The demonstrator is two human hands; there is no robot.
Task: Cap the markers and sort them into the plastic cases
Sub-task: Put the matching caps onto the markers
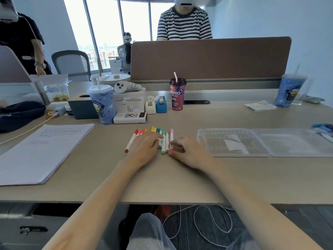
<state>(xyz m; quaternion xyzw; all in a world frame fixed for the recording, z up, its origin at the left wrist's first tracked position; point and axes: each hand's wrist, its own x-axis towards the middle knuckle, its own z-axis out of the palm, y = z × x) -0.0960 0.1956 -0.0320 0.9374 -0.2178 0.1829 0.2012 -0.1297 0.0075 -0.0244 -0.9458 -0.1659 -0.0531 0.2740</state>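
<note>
Markers (164, 143) in row on worktop (180, 181), middle ones hidden under left hand (146, 147), lying flat, fingers straight. Right hand (187, 152) curled at pink marker (171, 137); grip cannot be told. Clear case (234, 143) right, apart.

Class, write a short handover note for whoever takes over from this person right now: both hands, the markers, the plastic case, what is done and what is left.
Left hand: open, resting on the row of markers at mid-desk.
Right hand: fingers curled at the near end of the pink marker; a grip cannot be confirmed.
Plastic case: lying open to the right of the hands, no markers in it.
Blue markers: loose at the far right edge.
Done: the row looks capped, though this is not certain.
Left: check the caps and sort all the markers into the case.
</note>
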